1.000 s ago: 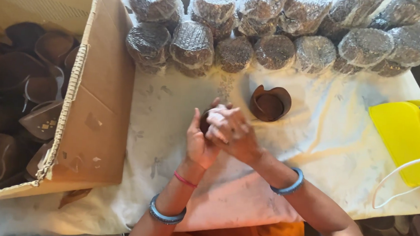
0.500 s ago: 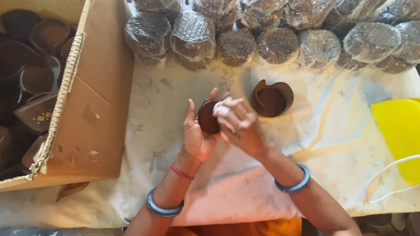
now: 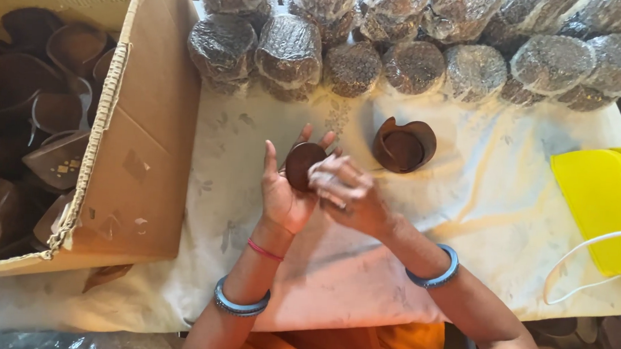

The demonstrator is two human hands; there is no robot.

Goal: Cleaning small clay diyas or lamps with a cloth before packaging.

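My left hand [image 3: 284,194] is held palm up over the white cloth [image 3: 491,203], cradling a small round brown clay lamp [image 3: 301,164] against its fingers. My right hand [image 3: 344,193] lies across the left palm, fingers blurred and pressed on the lamp's lower right edge. Another brown clay lamp [image 3: 404,145], open side up with a pinched spout, sits on the cloth just right of my hands. Both wrists wear blue bangles.
A large cardboard box [image 3: 151,140] at left holds several brown clay lamps. Bubble-wrapped stacks of lamps [image 3: 414,46] line the far edge. A yellow plastic object [image 3: 595,201] with a white cord lies at right. More clay discs lie below the table at bottom right.
My hands opened up from a clasped position, so the lamp in my left palm is now plainly visible. The right hand slid to its lower right edge.
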